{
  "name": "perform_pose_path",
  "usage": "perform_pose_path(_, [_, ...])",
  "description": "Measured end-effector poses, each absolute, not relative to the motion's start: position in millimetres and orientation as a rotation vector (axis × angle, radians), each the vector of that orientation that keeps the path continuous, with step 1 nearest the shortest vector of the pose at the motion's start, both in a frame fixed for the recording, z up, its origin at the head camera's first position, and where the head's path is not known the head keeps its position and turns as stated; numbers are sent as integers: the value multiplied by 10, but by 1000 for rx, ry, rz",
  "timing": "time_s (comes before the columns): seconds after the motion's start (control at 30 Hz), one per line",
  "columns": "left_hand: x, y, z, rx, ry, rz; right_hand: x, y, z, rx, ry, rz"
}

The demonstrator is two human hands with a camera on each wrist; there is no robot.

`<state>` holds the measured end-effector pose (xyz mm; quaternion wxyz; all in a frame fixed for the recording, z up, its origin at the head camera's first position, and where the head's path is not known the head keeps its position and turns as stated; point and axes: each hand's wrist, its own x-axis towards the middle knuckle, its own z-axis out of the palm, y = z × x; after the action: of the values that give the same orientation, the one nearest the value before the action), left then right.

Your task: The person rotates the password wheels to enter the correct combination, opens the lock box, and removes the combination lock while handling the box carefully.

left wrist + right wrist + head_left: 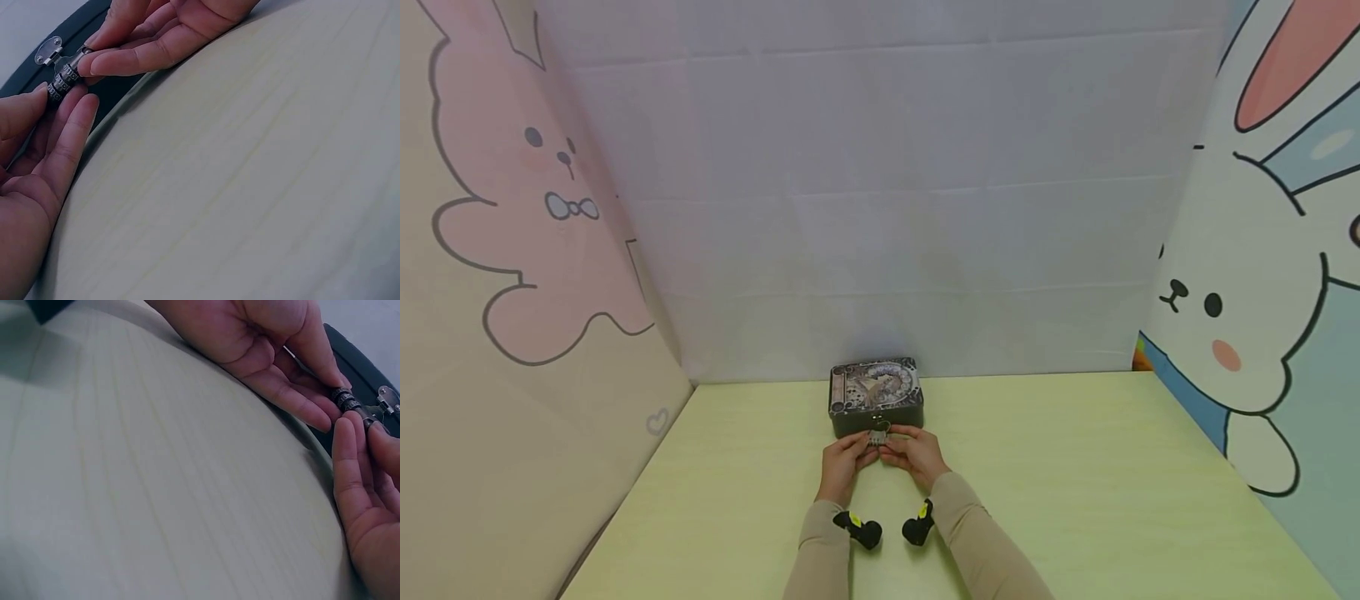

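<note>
A small silver combination padlock (877,437) with rows of number dials (62,82) hangs at the metal clasp (49,50) of a dark tin box (877,390). Printed patterns cover the box's lid, which is down. My left hand (842,465) pinches one end of the padlock between thumb and fingers. From the other side my right hand (919,454) holds the shackle end, its thumb and fingertips close round it. In the right wrist view the padlock (345,400) lies between both sets of fingertips, which hide part of it.
The box stands on a pale yellow-green table (1045,467), near its back edge. A white cloth backdrop (880,208) rises behind it. Rabbit-printed panels (1240,317) flank the table. Black cameras (867,533) are strapped to both wrists.
</note>
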<state>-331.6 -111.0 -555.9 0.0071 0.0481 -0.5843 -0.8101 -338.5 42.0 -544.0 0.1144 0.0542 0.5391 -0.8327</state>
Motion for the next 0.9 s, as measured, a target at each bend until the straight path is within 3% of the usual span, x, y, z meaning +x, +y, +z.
perform_pose_path(0.9, [-3326,-1128,-5538,95,-1979,-2524,-3378,499,-5421,134,1631,-2415])
